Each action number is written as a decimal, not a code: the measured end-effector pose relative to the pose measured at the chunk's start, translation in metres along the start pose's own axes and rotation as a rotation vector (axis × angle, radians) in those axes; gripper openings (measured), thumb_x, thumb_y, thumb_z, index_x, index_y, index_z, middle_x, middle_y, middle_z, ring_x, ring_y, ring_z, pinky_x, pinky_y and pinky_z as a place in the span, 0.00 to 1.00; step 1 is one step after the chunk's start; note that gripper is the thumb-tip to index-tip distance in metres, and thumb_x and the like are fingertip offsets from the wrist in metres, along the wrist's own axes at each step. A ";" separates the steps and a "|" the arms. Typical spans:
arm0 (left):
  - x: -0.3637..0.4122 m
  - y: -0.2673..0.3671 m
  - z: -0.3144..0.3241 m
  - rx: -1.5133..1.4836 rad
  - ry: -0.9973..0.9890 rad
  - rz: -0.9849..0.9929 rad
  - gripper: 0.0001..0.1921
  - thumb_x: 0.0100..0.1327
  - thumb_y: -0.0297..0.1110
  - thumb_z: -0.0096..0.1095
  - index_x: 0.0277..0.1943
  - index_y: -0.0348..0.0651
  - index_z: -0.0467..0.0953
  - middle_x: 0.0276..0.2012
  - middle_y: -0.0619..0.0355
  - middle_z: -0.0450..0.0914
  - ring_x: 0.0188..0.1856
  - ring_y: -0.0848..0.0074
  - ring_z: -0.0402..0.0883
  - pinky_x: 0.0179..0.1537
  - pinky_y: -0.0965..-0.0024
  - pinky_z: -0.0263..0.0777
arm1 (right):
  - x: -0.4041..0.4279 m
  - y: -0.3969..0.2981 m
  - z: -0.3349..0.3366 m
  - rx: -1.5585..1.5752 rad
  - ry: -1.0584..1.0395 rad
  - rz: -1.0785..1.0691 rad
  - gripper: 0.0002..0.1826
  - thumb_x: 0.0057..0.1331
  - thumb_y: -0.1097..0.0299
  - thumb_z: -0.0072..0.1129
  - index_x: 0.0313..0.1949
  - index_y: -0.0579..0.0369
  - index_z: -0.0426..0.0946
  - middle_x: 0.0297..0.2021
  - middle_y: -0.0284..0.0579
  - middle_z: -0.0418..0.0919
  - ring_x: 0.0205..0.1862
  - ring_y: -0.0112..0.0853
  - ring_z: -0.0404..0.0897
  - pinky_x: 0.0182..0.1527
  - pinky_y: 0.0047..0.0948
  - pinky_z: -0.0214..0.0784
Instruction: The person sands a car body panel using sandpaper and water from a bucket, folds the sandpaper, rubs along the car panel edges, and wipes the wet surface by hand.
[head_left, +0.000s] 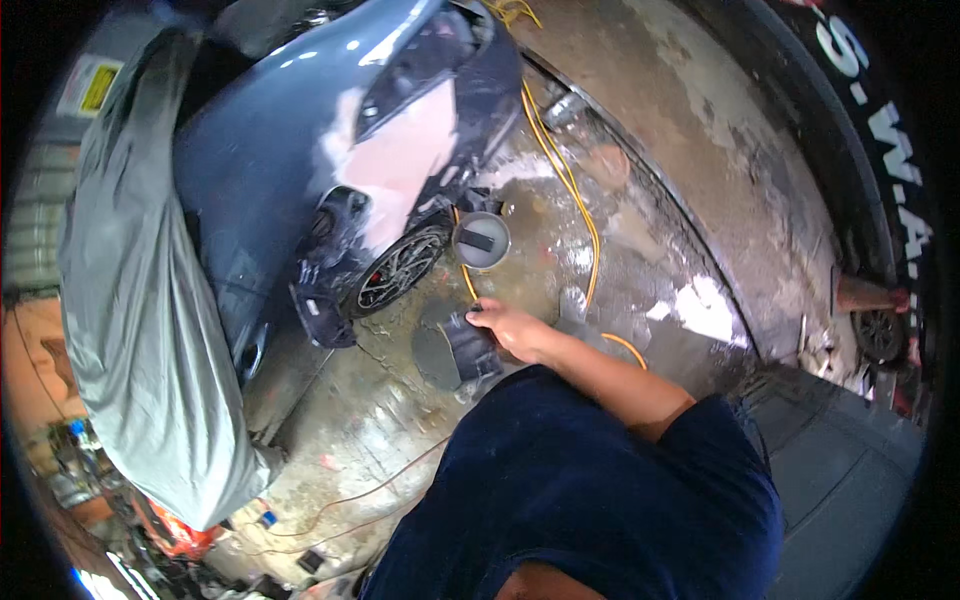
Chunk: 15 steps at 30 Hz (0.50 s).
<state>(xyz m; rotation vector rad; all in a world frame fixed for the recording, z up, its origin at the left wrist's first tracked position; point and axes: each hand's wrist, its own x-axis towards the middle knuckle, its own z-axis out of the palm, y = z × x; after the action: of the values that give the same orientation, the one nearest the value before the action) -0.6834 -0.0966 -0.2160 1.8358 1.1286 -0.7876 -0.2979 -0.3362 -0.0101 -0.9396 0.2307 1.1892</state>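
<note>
My right hand reaches in from the right, its thumb and fingers closed on the top of a dark sheet-like piece; its exact kind is unclear. My left hand is out of view. Just above the hand stands a round bucket of cloudy grey liquid, with a black rectangular block in it. Left of the bucket is the front wheel of a blue-grey car. Pale pinkish filler or primer covers its fender, and the front end has exposed dark parts.
Yellow hose lies in loops on the wet concrete floor. A grey fabric cover drapes at the left. Thin cords cross the floor below. A dark vehicle with large white lettering stands at right, and a dark panel is at lower right.
</note>
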 end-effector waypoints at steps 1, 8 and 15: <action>-0.011 0.023 0.004 -0.040 0.003 -0.037 0.19 0.74 0.39 0.55 0.58 0.35 0.77 0.44 0.44 0.84 0.47 0.63 0.83 0.52 0.65 0.74 | -0.002 -0.007 -0.025 0.050 0.004 0.000 0.15 0.71 0.66 0.58 0.54 0.59 0.74 0.44 0.38 0.79 0.42 0.28 0.79 0.44 0.30 0.71; -0.044 0.126 0.019 -0.029 0.001 -0.041 0.19 0.73 0.39 0.55 0.59 0.34 0.77 0.46 0.43 0.84 0.49 0.61 0.82 0.53 0.64 0.74 | -0.021 -0.074 -0.089 0.358 -0.075 -0.094 0.13 0.69 0.74 0.51 0.53 0.53 0.73 0.43 0.40 0.80 0.43 0.27 0.80 0.42 0.28 0.73; -0.066 0.177 0.018 0.053 -0.001 -0.104 0.20 0.73 0.39 0.56 0.59 0.34 0.77 0.47 0.41 0.84 0.51 0.59 0.82 0.54 0.63 0.73 | -0.026 -0.067 -0.149 0.466 0.005 0.048 0.12 0.72 0.66 0.54 0.53 0.50 0.71 0.38 0.36 0.76 0.31 0.22 0.74 0.28 0.23 0.66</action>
<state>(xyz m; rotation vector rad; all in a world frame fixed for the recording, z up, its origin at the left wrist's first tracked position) -0.5501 -0.1842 -0.1135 1.8317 1.2208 -0.8862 -0.2046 -0.4659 -0.0528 -0.5302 0.5122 1.1109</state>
